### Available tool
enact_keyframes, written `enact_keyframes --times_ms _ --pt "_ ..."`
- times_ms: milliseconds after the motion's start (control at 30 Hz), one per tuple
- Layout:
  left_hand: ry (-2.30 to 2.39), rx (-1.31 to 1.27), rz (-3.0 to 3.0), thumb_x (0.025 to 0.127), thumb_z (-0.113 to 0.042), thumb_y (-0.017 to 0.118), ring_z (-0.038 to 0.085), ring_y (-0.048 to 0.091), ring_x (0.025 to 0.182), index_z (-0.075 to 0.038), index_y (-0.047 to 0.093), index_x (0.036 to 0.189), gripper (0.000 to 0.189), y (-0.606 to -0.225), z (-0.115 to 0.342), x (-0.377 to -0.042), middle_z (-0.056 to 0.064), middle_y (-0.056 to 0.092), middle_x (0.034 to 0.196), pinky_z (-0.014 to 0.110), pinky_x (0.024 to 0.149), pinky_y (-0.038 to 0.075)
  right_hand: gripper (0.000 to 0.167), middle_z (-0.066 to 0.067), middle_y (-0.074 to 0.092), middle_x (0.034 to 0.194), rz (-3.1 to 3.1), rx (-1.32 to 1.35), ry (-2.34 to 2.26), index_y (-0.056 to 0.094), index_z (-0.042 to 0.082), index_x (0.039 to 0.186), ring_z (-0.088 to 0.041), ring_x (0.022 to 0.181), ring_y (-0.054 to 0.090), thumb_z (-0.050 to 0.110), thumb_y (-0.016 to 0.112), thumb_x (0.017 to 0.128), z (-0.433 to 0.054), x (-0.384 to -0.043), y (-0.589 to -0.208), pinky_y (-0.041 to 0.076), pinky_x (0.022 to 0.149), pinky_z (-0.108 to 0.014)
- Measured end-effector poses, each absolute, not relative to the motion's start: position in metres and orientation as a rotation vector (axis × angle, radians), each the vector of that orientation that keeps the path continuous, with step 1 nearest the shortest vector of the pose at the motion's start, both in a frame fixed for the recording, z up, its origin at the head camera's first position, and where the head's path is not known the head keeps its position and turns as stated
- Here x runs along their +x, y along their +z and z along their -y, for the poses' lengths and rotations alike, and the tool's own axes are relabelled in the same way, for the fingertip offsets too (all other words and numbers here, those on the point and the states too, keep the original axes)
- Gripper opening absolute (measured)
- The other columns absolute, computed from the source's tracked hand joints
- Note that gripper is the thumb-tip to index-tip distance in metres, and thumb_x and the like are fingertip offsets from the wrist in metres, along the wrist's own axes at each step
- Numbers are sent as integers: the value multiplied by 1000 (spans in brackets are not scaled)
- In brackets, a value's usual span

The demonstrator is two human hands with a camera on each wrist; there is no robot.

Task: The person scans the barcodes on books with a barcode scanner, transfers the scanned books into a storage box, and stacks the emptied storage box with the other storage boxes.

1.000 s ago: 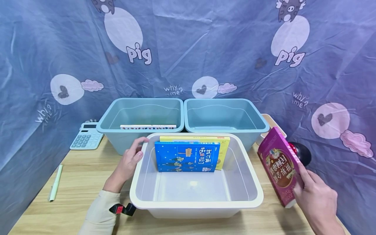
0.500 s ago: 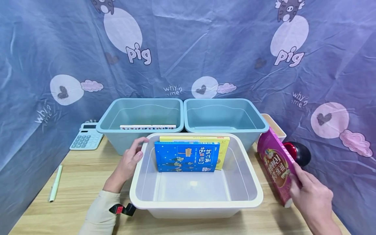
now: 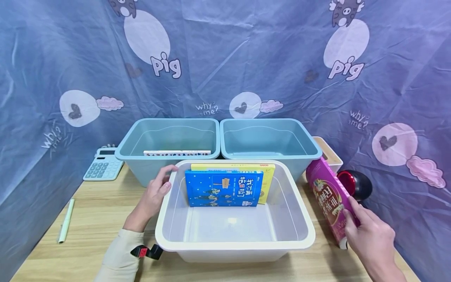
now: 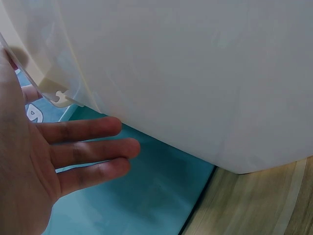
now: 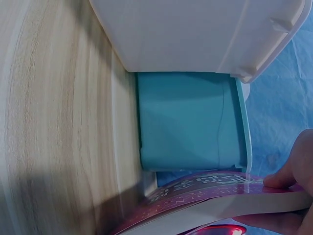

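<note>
My right hand [image 3: 371, 237] pinches a magenta paperback book [image 3: 325, 194] by its near right edge, thumb on the cover. The book stands tilted beside the white bin, its top right at the right teal bin. In the right wrist view the book [image 5: 195, 196] bows, with its page edges showing. My left hand [image 3: 155, 196] touches the left rim of the white bin [image 3: 232, 246]; in the left wrist view three straight fingers [image 4: 93, 152] extend outside its wall. Inside the white bin, a blue book [image 3: 222, 192] leans in front of a yellow book [image 3: 268, 184].
Two teal bins stand behind: the left one [image 3: 130, 150] contains a white-edged book [image 3: 176, 153], the right one [image 3: 271, 157] adjoins it. A calculator [image 3: 103, 166] and green pen [image 3: 65, 221] lie left. A black-and-red rounded object [image 3: 357, 185] and a wood-topped box [image 3: 327, 150] sit right.
My right hand and the magenta book have shifted left, and the book's upper end has dropped toward the right teal bin. The left hand has stayed at the white rim.
</note>
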State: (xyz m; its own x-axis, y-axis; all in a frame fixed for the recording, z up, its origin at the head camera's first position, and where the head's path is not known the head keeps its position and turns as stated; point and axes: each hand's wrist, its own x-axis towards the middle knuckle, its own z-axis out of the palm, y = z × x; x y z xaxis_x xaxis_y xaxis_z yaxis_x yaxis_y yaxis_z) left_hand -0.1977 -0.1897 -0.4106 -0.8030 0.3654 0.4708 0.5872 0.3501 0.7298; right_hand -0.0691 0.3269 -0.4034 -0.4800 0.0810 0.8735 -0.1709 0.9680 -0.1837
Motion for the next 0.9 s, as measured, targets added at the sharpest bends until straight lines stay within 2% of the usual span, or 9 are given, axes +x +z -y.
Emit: enact_keyframes --times_ms 300,400,500,600,833,900 --pt "-1435 -859 2385 103 -17 41 44 73 90 -10 39 141 39 -412 190 -199 33 65 120 33 59 62 55 -25 73 90 2053 61 320 73 -1 114 -45 74 63 44 45 101 -325 -70 -406 39 67 -49" --pt "-1439 -856 2386 103 -18 41 44 73 91 -10 39 141 39 -412 190 -199 33 65 120 33 60 62 55 -25 73 87 2032 91 291 74 -3 111 -44 70 64 43 45 101 -325 -71 -404 39 65 -50" --pt "-1438 -853 2384 103 -18 41 45 72 92 -10 39 141 39 -412 190 -199 33 65 121 33 60 62 49 -25 72 84 1976 133 263 74 -6 106 -42 67 63 35 48 98 -328 -73 -402 41 65 -37" --pt "-1437 -852 2383 103 -18 41 45 72 92 -10 39 141 39 -412 190 -198 33 65 121 33 59 62 43 -25 72 83 1930 154 259 74 -7 104 -41 67 62 27 51 93 -330 -76 -400 35 69 -20" --pt "-1440 -851 2388 103 -16 40 45 73 91 -11 38 141 39 -412 190 -198 33 65 121 33 59 62 38 -23 73 83 1895 194 302 75 -8 102 -33 70 57 21 54 90 -327 -81 -395 33 74 -11" --pt "-1439 -852 2388 103 -16 40 44 73 91 -11 38 141 39 -412 190 -199 33 65 120 33 59 62 39 -25 72 84 1888 195 322 74 -10 101 -18 81 63 22 54 91 -327 -81 -394 30 81 0"
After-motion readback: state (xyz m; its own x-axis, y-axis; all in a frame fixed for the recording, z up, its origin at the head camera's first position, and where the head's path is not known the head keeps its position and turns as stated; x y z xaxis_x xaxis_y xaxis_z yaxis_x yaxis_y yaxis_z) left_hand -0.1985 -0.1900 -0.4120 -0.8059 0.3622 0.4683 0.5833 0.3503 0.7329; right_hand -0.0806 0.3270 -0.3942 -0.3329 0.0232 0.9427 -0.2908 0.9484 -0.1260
